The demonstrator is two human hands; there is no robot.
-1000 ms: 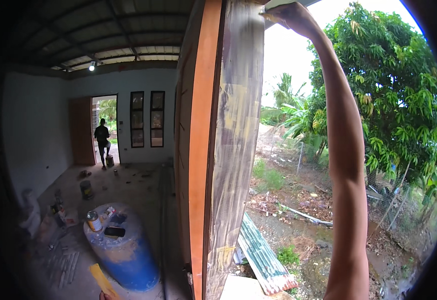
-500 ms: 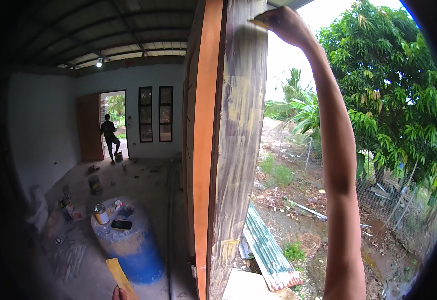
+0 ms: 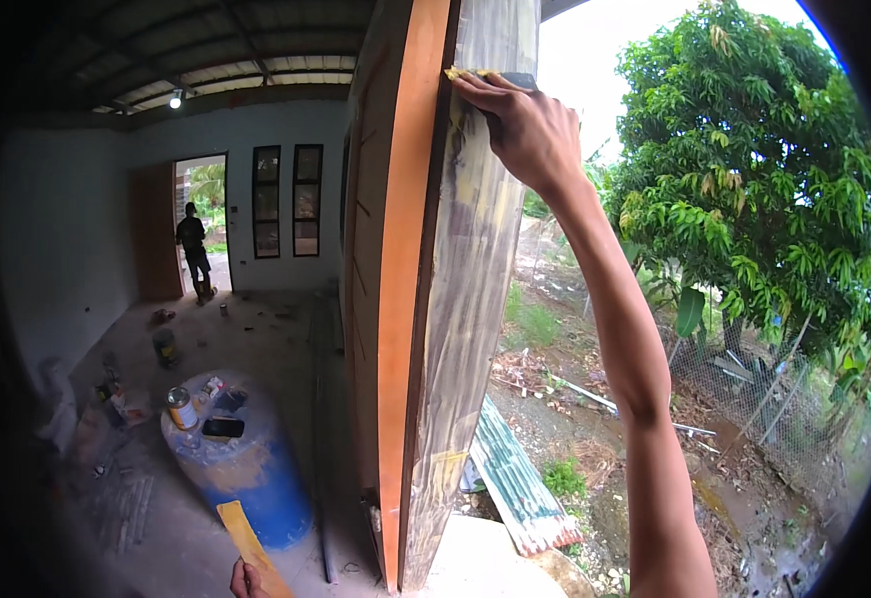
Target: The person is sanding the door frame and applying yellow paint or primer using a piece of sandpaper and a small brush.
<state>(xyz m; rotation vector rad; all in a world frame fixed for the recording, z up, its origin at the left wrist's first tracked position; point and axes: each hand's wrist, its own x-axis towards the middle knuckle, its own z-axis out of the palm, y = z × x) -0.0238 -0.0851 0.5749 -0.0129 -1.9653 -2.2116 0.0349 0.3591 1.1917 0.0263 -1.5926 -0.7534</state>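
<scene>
My right hand (image 3: 537,135) is raised, its fingers closed on a dark putty spreader (image 3: 517,80) with yellow filler along its edge. The spreader and fingertips lie against the upper part of a grey-streaked wooden door jamb (image 3: 470,269), which carries smeared yellow patches. Along the jamb's left side runs an orange strip (image 3: 411,249) with a dark edge. Low in view, my left hand (image 3: 246,580) grips the bottom of a flat yellow, putty-coloured board (image 3: 244,533); most of that hand is cut off by the lower rim.
On the left stands a blue drum (image 3: 266,503) bearing a can (image 3: 181,407) and a black phone (image 3: 223,429). A person (image 3: 192,249) stands in the far doorway. Outside at right lie corrugated sheets (image 3: 515,488), near a wire fence (image 3: 754,389) and a leafy tree (image 3: 744,189).
My right hand has come down and left with the spreader, onto the jamb's face. My left hand and the yellow board show slightly higher. The far person's stance has changed.
</scene>
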